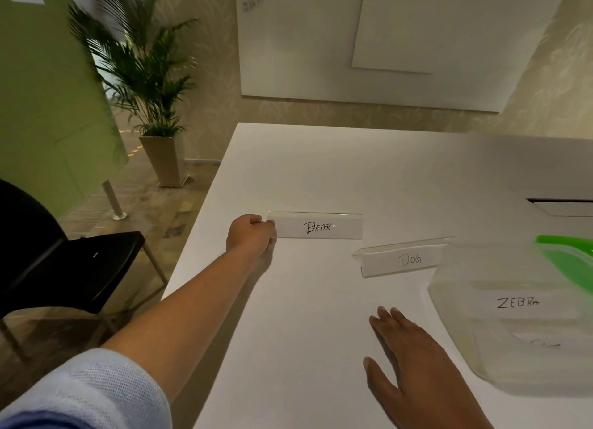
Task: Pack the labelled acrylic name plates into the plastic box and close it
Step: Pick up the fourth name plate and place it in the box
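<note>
At your far left a black chair sits off the table's corner, with a green panel above it and a potted palm on the patterned carpet beyond. The white table fills the middle and right, bare and matte, with pale wall boards behind it. Your left hand is curled closed, fingers pinching the left end of the "BEAR" plate, which stands upright on the table. Your right hand lies flat and spread on the table, holding nothing. Further right the "DOG" plate stands apart from "BEAR", just beside the clear plastic box. Inside the box you can read the "ZEBRA" plate and 1 more label, blurred. A green lid shows at the box's far edge.
</note>
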{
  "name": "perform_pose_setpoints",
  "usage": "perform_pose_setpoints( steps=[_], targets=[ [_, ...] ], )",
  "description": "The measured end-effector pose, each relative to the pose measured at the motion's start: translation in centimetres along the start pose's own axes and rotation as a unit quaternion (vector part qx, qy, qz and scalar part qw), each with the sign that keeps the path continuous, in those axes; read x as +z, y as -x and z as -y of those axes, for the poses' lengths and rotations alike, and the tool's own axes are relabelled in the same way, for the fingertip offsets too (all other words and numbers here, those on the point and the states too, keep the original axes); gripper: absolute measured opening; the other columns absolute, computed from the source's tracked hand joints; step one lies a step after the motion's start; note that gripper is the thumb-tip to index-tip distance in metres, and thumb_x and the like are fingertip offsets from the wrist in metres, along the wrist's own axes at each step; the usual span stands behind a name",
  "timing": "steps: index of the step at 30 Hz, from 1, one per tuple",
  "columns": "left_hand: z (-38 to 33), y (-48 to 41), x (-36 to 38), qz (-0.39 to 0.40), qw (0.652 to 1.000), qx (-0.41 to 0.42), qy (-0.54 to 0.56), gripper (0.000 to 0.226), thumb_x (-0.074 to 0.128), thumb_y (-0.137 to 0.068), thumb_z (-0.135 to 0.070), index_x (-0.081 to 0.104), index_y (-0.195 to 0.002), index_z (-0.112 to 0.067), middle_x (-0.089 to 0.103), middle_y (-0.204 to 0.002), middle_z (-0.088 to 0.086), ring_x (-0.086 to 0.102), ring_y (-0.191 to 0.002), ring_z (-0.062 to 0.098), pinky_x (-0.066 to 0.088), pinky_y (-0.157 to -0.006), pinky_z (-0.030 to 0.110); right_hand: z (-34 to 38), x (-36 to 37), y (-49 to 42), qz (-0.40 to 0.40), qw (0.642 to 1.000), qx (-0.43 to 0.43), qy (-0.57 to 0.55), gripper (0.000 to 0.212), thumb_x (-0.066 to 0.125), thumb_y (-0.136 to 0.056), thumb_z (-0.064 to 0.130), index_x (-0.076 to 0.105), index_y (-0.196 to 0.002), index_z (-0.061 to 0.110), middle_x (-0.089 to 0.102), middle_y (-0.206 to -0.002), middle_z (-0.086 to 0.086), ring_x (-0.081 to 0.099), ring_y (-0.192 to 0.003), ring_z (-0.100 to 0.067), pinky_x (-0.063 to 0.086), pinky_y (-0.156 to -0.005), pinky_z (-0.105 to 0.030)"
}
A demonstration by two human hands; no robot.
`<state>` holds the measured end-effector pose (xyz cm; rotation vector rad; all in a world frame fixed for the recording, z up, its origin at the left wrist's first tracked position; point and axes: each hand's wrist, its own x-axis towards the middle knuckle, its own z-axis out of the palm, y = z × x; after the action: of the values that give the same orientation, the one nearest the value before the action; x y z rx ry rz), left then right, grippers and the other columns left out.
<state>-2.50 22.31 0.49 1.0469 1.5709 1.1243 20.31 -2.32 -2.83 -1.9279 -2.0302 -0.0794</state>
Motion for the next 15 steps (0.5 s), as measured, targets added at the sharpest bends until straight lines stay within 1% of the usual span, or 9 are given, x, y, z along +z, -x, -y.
perform_pose_setpoints(
  steps=[1,2,3,6,9,11,12,13,15],
  targets=[
    [0.0,0.0,0.1,-0.002,1.0,0.009,-0.007,0.013,0.068,-0.075,-0.028,0.066,-0.086,-0.02,0.068,-0.086,-0.001,0.07,-0.087,0.03,0.057,-0.086,0.043,0.0,0.0,0.0,-0.002,1.0,-0.001,0.001,0.06,0.052,-0.078,0.053,0.065,-0.126,0.019,0.062,-0.134,0.003,0.055,-0.126,-0.017,0.041,-0.1,-0.04],
    [0.0,0.0,0.1,-0.003,1.0,0.016,-0.01,0.006,0.067,-0.076,-0.025,0.066,-0.076,-0.019,0.069,-0.08,0.001,0.07,-0.084,0.031,0.057,-0.086,0.044,0.0,0.0,0.0,-0.003,1.0,-0.002,0.0,0.06,0.052,-0.078,0.053,0.065,-0.126,0.019,0.062,-0.134,0.003,0.055,-0.126,-0.017,0.04,-0.1,-0.04],
    [0.0,0.1,0.1,-0.001,1.0,0.017,-0.006,0.007,0.067,-0.076,-0.023,0.066,-0.072,-0.017,0.069,-0.077,0.003,0.07,-0.082,0.031,0.057,-0.085,0.044,0.0,0.0,0.0,-0.003,1.0,-0.004,-0.001,0.06,0.052,-0.078,0.053,0.065,-0.126,0.019,0.062,-0.134,0.003,0.055,-0.126,-0.017,0.04,-0.1,-0.039],
    [0.1,0.1,0.0,0.02,0.999,0.004,0.031,0.007,0.068,-0.072,-0.015,0.07,-0.068,-0.01,0.069,-0.072,0.006,0.068,-0.077,0.031,0.057,-0.083,0.043,0.0,0.0,0.0,-0.006,1.0,-0.006,0.0,0.06,0.051,-0.078,0.053,0.066,-0.126,0.019,0.062,-0.134,0.003,0.054,-0.126,-0.015,0.04,-0.099,-0.037],
    [0.5,-0.4,-0.2,0.041,0.998,-0.001,0.047,0.008,0.069,-0.063,-0.018,0.071,-0.066,-0.011,0.069,-0.067,0.006,0.067,-0.076,0.03,0.057,-0.084,0.042,0.1,0.0,-0.1,-0.01,1.0,-0.007,0.004,0.06,0.051,-0.077,0.053,0.067,-0.124,0.018,0.063,-0.132,0.002,0.056,-0.125,-0.017,0.041,-0.098,-0.039],
    [0.4,0.1,-0.3,0.039,0.999,0.013,0.025,0.008,0.066,-0.066,-0.014,0.067,-0.06,-0.009,0.06,-0.054,0.0,0.059,-0.064,0.026,0.053,-0.071,0.03,0.1,0.0,-0.2,-0.01,1.0,-0.01,0.012,0.06,0.051,-0.077,0.052,0.067,-0.123,0.018,0.064,-0.131,0.001,0.058,-0.123,-0.019,0.041,-0.097,-0.039],
    [0.2,0.6,-0.3,0.037,0.999,0.021,0.017,0.013,0.065,-0.068,-0.012,0.064,-0.055,-0.01,0.055,-0.049,-0.003,0.054,-0.06,0.024,0.048,-0.063,0.028,0.0,0.0,-0.2,-0.011,1.0,-0.01,0.015,0.06,0.051,-0.077,0.053,0.067,-0.123,0.018,0.064,-0.131,0.001,0.059,-0.122,-0.019,0.041,-0.097,-0.038],
    [0.2,0.8,-0.3,0.035,0.999,0.027,0.014,0.019,0.065,-0.07,-0.01,0.062,-0.051,-0.011,0.051,-0.046,-0.004,0.05,-0.057,0.022,0.044,-0.059,0.027,0.0,0.1,-0.2,-0.012,1.0,-0.011,0.019,0.059,0.051,-0.077,0.053,0.068,-0.122,0.018,0.065,-0.131,0.001,0.059,-0.122,-0.019,0.04,-0.097,-0.038],
    [0.2,0.8,-0.2,0.031,0.999,0.033,0.022,0.022,0.067,-0.075,-0.012,0.065,-0.053,-0.012,0.052,-0.047,-0.005,0.049,-0.055,0.02,0.043,-0.058,0.026,-0.1,0.1,-0.2,-0.013,1.0,-0.014,0.023,0.06,0.05,-0.078,0.053,0.068,-0.122,0.018,0.065,-0.131,0.001,0.059,-0.122,-0.019,0.04,-0.097,-0.038]
  ],
)
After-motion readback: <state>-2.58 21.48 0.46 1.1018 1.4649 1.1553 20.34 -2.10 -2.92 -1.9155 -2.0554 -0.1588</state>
